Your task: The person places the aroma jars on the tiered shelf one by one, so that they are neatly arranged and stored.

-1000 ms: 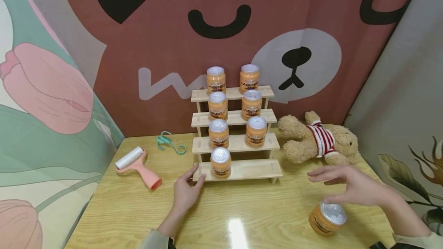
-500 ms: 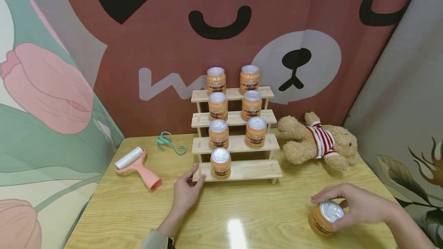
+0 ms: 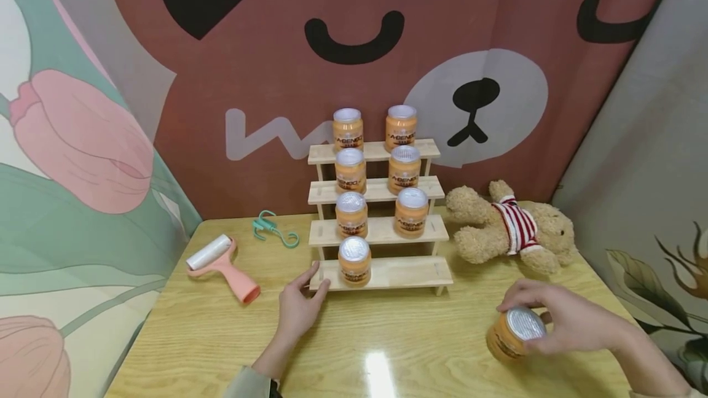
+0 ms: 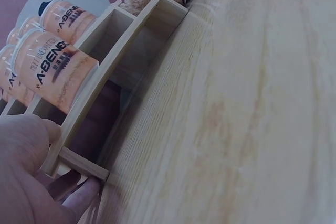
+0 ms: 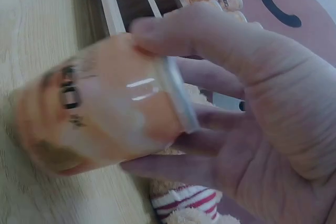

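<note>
My right hand [image 3: 575,321] grips an orange jar [image 3: 506,339] with a silvery lid, thumb and fingers around its upper part. The jar leans a little at the right front of the table; whether its base touches the wood I cannot tell. In the right wrist view, the blurred jar [image 5: 105,108] is held near its rim. My left hand [image 3: 298,309] pinches the left end of the lowest step of a stepped wooden rack [image 3: 409,272], thumb above and fingertips below. Beside that thumb stands a like jar [image 3: 354,263]. Each of the three higher steps bears two more.
A teddy bear [image 3: 514,226] in a striped shirt lies right of the rack. On the left are a pink lint roller [image 3: 229,269] and a green hook [image 3: 273,229]. Printed curtains [image 3: 249,66] hang behind and beside the wooden table [image 3: 431,336].
My right hand has come down over the jar, closed around it and shifted it slightly left and away from me. My left hand stays at the rack's end.
</note>
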Demonstrator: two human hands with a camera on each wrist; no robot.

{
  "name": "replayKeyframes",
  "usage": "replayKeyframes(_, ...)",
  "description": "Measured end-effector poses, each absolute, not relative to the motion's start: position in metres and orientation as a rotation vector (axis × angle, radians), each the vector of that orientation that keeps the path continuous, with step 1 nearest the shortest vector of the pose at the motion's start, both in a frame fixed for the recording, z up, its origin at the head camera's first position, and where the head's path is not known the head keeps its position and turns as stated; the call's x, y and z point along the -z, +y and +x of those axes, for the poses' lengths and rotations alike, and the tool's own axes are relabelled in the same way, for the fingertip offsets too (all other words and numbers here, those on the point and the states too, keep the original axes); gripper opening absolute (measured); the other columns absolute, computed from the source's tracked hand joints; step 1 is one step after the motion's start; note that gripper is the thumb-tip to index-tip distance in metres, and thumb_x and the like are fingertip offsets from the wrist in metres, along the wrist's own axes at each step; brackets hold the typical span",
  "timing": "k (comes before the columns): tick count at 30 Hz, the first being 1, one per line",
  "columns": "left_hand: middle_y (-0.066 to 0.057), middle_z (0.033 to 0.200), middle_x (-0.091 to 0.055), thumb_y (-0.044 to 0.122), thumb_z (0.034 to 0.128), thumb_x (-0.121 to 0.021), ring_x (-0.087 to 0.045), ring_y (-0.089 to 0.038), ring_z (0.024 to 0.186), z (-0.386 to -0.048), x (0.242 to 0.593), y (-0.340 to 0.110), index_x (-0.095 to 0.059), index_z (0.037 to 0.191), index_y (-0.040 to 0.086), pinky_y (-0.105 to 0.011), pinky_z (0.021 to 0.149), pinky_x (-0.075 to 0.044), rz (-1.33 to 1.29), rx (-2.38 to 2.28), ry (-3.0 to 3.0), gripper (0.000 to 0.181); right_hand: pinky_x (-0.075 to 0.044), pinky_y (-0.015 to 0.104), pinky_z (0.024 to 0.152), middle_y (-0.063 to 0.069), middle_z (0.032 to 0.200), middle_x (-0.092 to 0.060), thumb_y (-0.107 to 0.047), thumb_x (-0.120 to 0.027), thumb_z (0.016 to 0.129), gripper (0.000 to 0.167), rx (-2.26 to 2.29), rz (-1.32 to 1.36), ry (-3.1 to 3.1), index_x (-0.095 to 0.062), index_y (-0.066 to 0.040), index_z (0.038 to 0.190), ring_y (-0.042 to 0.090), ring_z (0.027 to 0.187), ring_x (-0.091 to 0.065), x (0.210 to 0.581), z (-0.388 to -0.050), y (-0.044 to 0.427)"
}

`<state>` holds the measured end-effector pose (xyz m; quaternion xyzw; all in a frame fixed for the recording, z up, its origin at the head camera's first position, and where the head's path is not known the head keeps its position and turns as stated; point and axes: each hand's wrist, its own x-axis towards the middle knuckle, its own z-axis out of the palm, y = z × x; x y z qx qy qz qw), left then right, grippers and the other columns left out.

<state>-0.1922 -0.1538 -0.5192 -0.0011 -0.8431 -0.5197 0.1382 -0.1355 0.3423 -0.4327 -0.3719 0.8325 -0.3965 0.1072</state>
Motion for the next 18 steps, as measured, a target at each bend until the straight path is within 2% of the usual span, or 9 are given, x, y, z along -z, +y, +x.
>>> replayKeyframes(5,-0.019,0.142,-0.068,0.019,0.0953,-0.082,-0.070,-0.039,0.126,-0.191,0.520,-0.153,-0.069,0.140,0.007,-0.048,0.098,-0.063,-0.007,1.487,-2.435,0.048,-0.064,0.024,0.067,-0.002,0.116,-0.073,-0.002,-0.094,0.074,0.060,1.085,-1.088,2.772,-0.071,-0.020,0.126,-0.001,0.096,-0.066,0.426,-0.140,0.327)
replayKeyframes(10,-0.017,0.143,-0.067,0.018,0.0948,-0.082,-0.069,-0.038,0.128,-0.190,0.520,-0.153,-0.069,0.140,0.007,-0.048,0.099,-0.063,-0.002,1.501,-2.437,0.048,-0.063,0.023,0.066,-0.010,0.106,-0.075,0.001,-0.096,0.065,0.061,1.082,-1.031,2.941,-0.071,-0.022,0.116,-0.001,0.095,-0.070,0.417,-0.148,0.312)
replayKeyframes(14,-0.017,0.143,-0.067,0.018,0.0950,-0.082,-0.069,-0.038,0.128,-0.191,0.520,-0.153,-0.069,0.140,0.008,-0.047,0.099,-0.063,0.005,1.493,-2.441,0.048,-0.063,0.022,0.065,-0.013,0.104,-0.071,0.001,-0.096,0.064,0.059,1.064,-1.027,3.045,-0.072,-0.024,0.111,-0.001,0.095,-0.071,0.412,-0.160,0.303)
replayKeyframes(18,-0.018,0.143,-0.068,0.019,0.0957,-0.081,-0.070,-0.038,0.127,-0.192,0.520,-0.153,-0.069,0.140,0.008,-0.049,0.099,-0.063,-0.004,1.484,-2.442,0.048,-0.064,0.022,0.067,-0.012,0.108,-0.070,-0.003,-0.095,0.066,0.055,1.014,-1.013,3.138,-0.075,-0.022,0.114,-0.001,0.095,-0.070,0.407,-0.170,0.292)
